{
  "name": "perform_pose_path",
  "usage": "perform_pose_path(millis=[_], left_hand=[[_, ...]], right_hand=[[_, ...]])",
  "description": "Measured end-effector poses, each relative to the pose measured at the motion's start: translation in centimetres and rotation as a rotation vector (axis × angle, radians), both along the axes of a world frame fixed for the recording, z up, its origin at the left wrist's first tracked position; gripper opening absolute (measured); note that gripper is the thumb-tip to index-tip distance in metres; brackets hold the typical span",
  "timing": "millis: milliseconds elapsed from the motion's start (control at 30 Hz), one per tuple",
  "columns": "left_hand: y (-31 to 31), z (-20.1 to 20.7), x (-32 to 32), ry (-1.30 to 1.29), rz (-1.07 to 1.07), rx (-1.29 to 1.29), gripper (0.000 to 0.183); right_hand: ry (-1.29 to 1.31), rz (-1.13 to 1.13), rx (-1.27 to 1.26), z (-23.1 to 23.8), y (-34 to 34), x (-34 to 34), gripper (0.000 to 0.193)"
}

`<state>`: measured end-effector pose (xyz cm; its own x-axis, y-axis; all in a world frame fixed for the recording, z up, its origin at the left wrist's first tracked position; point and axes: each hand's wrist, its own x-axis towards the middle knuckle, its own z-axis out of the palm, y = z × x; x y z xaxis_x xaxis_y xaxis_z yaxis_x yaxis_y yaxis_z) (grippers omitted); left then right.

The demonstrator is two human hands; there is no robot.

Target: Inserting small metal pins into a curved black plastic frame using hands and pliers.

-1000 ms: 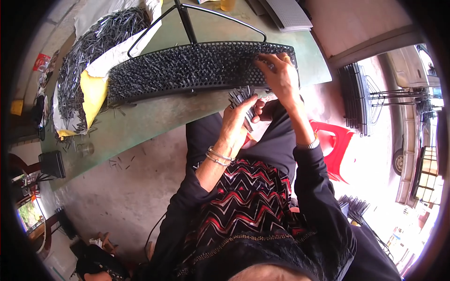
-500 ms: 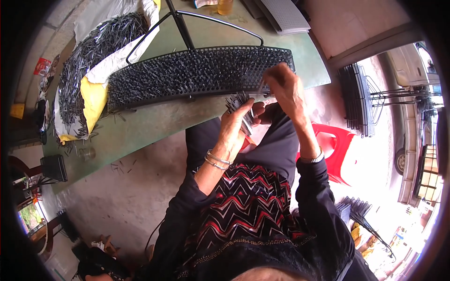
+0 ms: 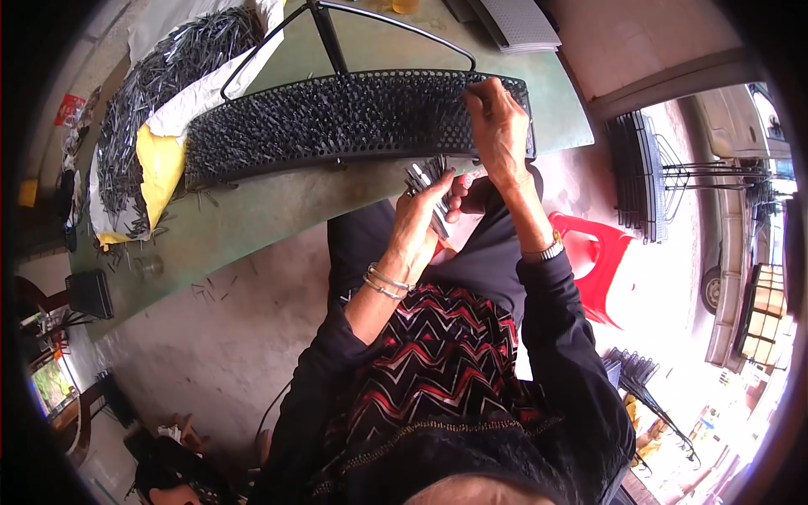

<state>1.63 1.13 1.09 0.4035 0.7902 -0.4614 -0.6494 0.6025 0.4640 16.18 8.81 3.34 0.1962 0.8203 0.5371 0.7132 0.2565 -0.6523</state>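
My left hand is closed around a bundle of thin dark strips, held just off the table's near edge. My right hand is over the right end of a curved black perforated panel, its fingers pinched together. Whatever is between those fingertips is too small to make out. Many short dark strips stand in the panel's holes, densest from the left to the middle; more bare holes show toward the right. A black tubular frame joins the panel's far side.
An open white and yellow sack of loose strips lies left on the green table. Grey perforated sheets are stacked at the far right. A red plastic chair and black racks stand to the right.
My right hand has moved up and slightly left, from the panel's near right corner onto its right part. The left hand keeps its bundle nearly in place.
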Motion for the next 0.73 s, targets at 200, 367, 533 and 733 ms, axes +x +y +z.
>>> perform_pose_path(millis=[200, 367, 533, 733], left_hand=[[-0.1, 0.5, 0.0, 0.034, 0.0, -0.058, 0.016], [-0.3, 0.7, -0.3, 0.045, 0.016, -0.033, 0.018], [-0.4, 0.6, 0.0, 0.032, 0.015, -0.016, 0.018], [-0.4, 0.7, -0.1, 0.071, -0.008, -0.025, 0.021]], right_hand=[[-0.005, 0.003, 0.007, -0.6, 0.0, 0.3, 0.007], [-0.193, -0.053, -0.052, -0.4, -0.7, -0.2, 0.009], [-0.242, -0.103, -0.126, 0.5, -1.0, 0.1, 0.01], [-0.276, 0.011, -0.233, 1.6, -0.9, 1.1, 0.012]])
